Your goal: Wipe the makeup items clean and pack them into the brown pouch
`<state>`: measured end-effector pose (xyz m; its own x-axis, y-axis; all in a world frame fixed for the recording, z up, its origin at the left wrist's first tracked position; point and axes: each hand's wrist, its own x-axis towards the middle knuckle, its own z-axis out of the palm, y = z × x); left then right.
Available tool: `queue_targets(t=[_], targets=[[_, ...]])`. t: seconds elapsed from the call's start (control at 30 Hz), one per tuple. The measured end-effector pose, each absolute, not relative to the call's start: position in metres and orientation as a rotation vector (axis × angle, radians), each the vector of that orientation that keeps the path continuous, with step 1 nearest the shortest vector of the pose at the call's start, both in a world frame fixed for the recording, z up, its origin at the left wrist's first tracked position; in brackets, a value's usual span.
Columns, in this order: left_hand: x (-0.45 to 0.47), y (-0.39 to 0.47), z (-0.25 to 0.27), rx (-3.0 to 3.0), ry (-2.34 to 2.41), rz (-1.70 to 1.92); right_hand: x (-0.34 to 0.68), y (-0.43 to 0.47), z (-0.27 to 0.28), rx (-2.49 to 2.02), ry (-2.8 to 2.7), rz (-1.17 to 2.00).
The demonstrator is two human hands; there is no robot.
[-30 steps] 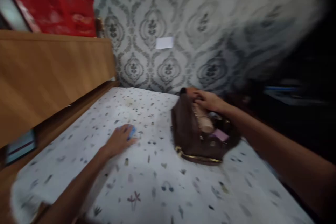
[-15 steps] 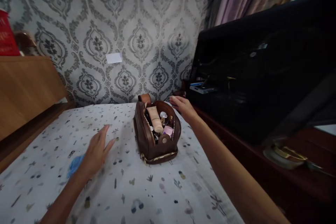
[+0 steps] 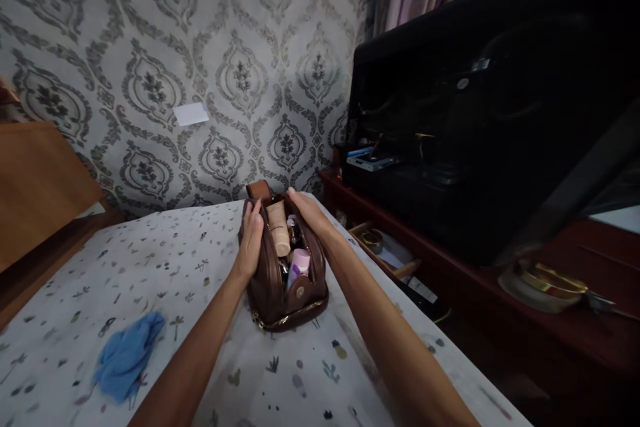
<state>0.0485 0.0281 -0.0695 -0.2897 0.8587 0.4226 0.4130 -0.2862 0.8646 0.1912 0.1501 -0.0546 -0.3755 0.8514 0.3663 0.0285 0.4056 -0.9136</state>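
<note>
A brown cosmetic bag stands upright on the patterned white cover, its top unzipped and gaping. My left hand grips its left side, fingers over the upper edge. On the opposite side, my right hand holds the right edge near the back. Between them, a beige tube leans inside the opening. In front of it is a pink and white tube or bottle; smaller items beside them are hard to make out. The orange-brown handle sticks up at the back of the bag.
A crumpled blue cloth lies at the left on the cover. To the right are an open drawer and a large black screen on a dark red cabinet. A wooden panel stands at the left.
Both hands have come in from either side onto the bag, and its opening is squeezed narrower. The view has shifted, bringing the whole blue cloth and the drawer into sight.
</note>
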Motion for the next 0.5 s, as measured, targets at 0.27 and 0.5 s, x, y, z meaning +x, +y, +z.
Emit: queue_targets(t=[0.27,0.5], targets=[[0.052,0.03,-0.066,1.605,1.645,1.578,0.189,0.151,-0.049,-0.742,-2.039,0.883],[0.049,0.031,-0.066,1.648,1.664,1.569,0.196,0.138,-0.035,-0.562,-2.393,0.535]])
